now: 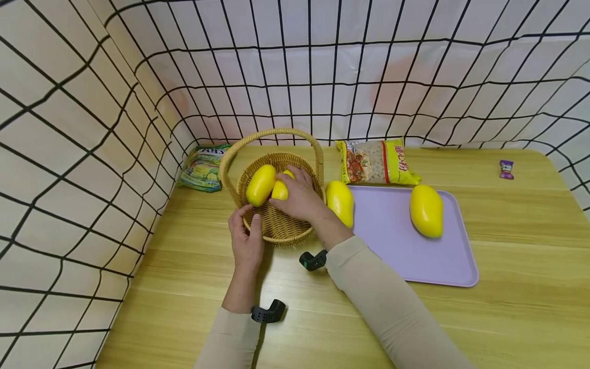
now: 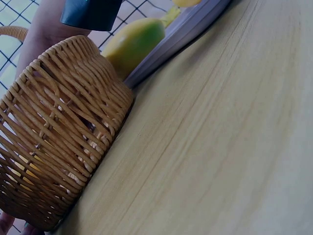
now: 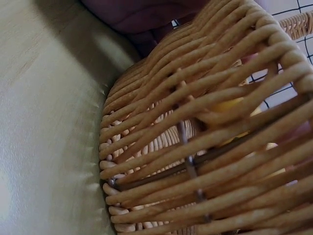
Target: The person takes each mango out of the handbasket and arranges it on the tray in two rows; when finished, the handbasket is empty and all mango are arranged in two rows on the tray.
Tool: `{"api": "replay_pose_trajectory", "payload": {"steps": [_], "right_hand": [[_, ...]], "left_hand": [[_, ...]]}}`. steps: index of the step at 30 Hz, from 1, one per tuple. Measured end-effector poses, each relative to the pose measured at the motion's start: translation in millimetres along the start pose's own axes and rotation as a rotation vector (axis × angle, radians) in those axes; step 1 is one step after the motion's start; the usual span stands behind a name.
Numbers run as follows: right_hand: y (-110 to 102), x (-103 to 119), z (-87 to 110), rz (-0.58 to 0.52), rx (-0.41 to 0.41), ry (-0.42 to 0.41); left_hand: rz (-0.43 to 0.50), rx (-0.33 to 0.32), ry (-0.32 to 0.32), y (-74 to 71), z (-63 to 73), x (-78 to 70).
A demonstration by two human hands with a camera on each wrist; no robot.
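Observation:
A round wicker basket (image 1: 283,228) with a tall arched handle stands on the wooden table. My right hand (image 1: 299,197) reaches inside it and grips a yellow mango (image 1: 279,191), partly hidden by the fingers. Beside that one, a second mango (image 1: 261,185) leans at the basket's left inner wall. My left hand (image 1: 247,246) holds the basket at its near left side, thumb at the rim and fingers along the outside. In the left wrist view, the woven wall (image 2: 63,117) covers most of what the basket contains.
Right of the basket lies a lilac tray (image 1: 382,246). One mango (image 1: 340,203) is at its left edge, another mango (image 1: 426,211) on its right part. Behind are a yellow food bag (image 1: 375,161) and a green packet (image 1: 205,168). A purple-wrapped candy (image 1: 506,169) lies far right.

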State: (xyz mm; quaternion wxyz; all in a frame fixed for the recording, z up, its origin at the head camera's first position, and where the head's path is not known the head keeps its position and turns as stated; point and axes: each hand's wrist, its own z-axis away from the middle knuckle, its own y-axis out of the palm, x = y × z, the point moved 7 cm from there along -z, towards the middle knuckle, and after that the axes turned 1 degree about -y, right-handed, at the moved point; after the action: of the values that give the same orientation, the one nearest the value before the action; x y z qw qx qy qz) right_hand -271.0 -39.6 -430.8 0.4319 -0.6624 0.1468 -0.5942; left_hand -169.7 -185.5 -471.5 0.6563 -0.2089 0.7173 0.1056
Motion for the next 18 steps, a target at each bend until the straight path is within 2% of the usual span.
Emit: {"api": "replay_pose_trajectory", "payload": {"steps": [11, 18], "right_hand": [[-14, 7, 5.0, -0.101, -0.109, -0.063], [-26, 15, 18.6, -0.199, -0.148, -0.085]], "left_hand": [[-0.016, -0.006, 0.006, -0.2, -0.1, 0.2], [-0.040, -0.002, 0.006, -0.5, 0.8, -0.9]]}}
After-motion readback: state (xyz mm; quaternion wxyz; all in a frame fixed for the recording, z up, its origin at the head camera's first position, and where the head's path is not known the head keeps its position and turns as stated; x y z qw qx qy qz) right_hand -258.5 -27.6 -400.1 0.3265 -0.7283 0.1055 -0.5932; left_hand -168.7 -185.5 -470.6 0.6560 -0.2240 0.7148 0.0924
